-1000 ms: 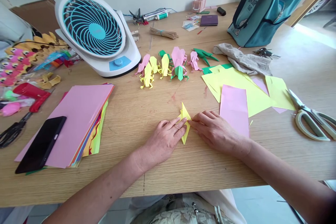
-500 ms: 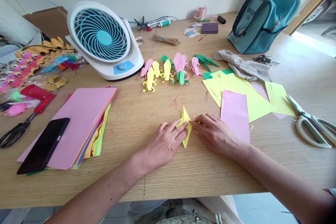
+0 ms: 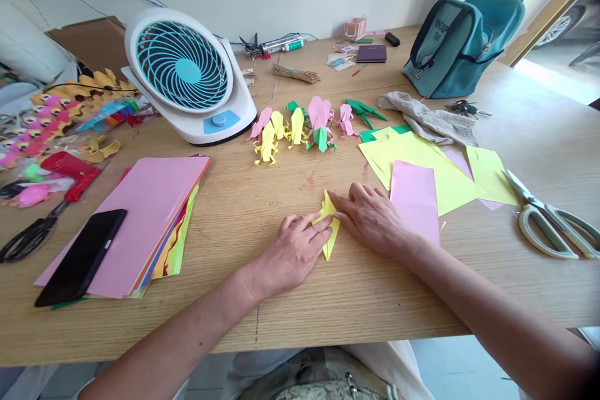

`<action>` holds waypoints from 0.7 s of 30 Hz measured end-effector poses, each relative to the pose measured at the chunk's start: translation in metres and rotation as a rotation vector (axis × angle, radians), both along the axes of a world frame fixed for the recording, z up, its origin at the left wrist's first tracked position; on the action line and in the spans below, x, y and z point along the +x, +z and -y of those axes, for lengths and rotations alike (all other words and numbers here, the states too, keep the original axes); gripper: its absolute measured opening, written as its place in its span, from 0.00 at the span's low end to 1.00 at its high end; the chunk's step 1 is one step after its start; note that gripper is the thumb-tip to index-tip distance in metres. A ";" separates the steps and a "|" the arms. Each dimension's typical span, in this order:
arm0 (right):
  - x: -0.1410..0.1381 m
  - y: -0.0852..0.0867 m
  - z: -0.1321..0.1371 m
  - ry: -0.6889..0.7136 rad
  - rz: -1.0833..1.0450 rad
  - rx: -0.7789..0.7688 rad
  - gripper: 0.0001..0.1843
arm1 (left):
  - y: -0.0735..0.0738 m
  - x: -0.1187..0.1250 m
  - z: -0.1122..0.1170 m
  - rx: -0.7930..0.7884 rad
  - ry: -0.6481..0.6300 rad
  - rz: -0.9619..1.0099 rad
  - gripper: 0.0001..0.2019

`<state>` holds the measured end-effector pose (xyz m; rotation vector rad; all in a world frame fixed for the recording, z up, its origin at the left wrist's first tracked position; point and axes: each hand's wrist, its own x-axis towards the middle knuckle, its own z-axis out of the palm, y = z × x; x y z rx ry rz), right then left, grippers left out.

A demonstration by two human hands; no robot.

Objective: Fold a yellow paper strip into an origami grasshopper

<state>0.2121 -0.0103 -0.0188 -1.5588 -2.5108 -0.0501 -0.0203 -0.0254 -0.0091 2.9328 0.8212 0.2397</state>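
Note:
A small folded yellow paper piece (image 3: 329, 234) lies on the wooden table (image 3: 290, 300) in front of me. My left hand (image 3: 293, 252) rests flat on its left side, fingers stretched over the fold. My right hand (image 3: 370, 215) presses the upper tip of the piece with its fingertips, fingers stretched out and close together. Neither hand lifts the paper off the table.
Finished paper figures (image 3: 300, 125) stand in a row beyond. Loose yellow and pink sheets (image 3: 422, 175) lie right, scissors (image 3: 548, 219) further right. A coloured paper stack (image 3: 150, 212) with a black phone (image 3: 82, 256) lies left. A fan (image 3: 185, 72) and teal bag (image 3: 462, 34) stand behind.
My right hand has slid up and left along the yellow piece toward its upper tip. The left hand has stayed on the paper. The view has shifted slightly.

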 end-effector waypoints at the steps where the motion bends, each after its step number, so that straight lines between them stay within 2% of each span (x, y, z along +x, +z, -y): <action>1: 0.000 0.000 0.000 -0.006 -0.020 0.010 0.24 | 0.000 0.000 -0.001 -0.016 -0.003 0.014 0.19; 3: 0.000 -0.001 0.002 0.042 -0.095 0.030 0.22 | -0.001 -0.001 -0.002 -0.052 -0.004 0.046 0.20; 8: -0.002 -0.005 0.008 0.271 -0.356 0.011 0.17 | -0.002 -0.002 -0.008 -0.148 0.022 0.187 0.25; 14: -0.003 -0.006 0.007 0.277 -0.398 -0.081 0.21 | -0.004 -0.004 -0.014 -0.250 0.056 0.327 0.28; 21: -0.003 -0.002 0.007 0.250 -0.407 -0.106 0.23 | -0.008 -0.002 -0.019 -0.251 0.092 0.426 0.28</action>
